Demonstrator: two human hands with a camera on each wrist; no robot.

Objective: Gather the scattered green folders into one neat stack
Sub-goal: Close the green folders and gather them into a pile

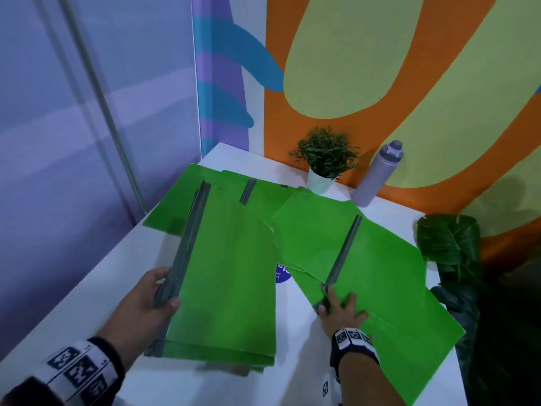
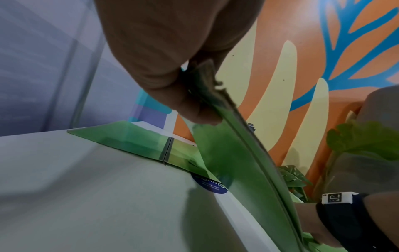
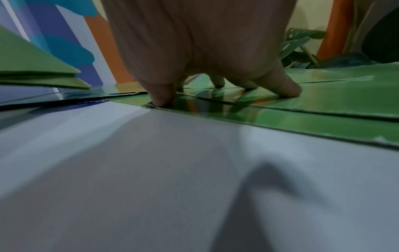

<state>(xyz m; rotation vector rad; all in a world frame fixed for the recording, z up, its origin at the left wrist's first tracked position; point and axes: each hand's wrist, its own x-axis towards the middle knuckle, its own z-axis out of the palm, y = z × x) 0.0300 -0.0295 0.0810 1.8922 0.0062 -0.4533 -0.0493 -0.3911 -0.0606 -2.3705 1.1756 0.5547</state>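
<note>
My left hand (image 1: 158,297) grips a small stack of green folders (image 1: 228,276) by their grey spines, lifted clear of the white table (image 1: 87,294). The left wrist view shows thumb and fingers (image 2: 194,109) pinching the folder edge (image 2: 248,163). My right hand (image 1: 341,306) rests with spread, straight fingers on an open green folder (image 1: 377,271) lying flat at the right, fingertips (image 3: 164,100) pressing near its grey spine (image 1: 342,253). More green folders (image 1: 234,183) lie overlapped at the back of the table.
A small potted plant (image 1: 325,159) and a grey bottle (image 1: 377,174) stand at the back by the painted wall. A large-leaved plant (image 1: 450,244) sits off the table's right edge. A blue round sticker (image 1: 282,273) shows between the folders.
</note>
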